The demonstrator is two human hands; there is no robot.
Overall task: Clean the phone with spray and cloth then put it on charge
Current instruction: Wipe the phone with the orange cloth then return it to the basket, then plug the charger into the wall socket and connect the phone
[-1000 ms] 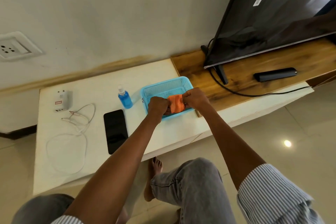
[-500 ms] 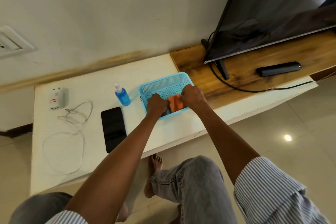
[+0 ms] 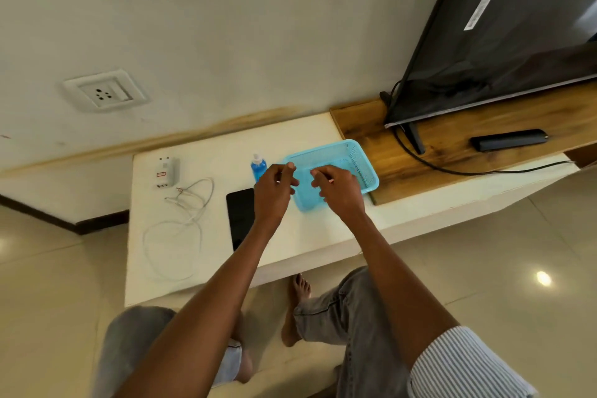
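Note:
The black phone lies face up on the white table, partly covered by my left forearm. Behind it stands the small blue spray bottle. To its right is the light blue mesh basket. My left hand hovers at the basket's left edge with its fingers apart and nothing in it. My right hand hangs over the basket, also spread and holding nothing. The orange cloth is not visible. A white charger adapter and its loose white cable lie at the table's left.
A wall socket sits above the table's left end. On the wooden shelf to the right stand a TV, a black remote and a black cord. My knees and a bare foot are below the table's front edge.
Both hands have let go of the orange cloth and lifted with fingers spread above the basket; the cloth is out of sight. The camera has tilted, bringing the wall socket into view.

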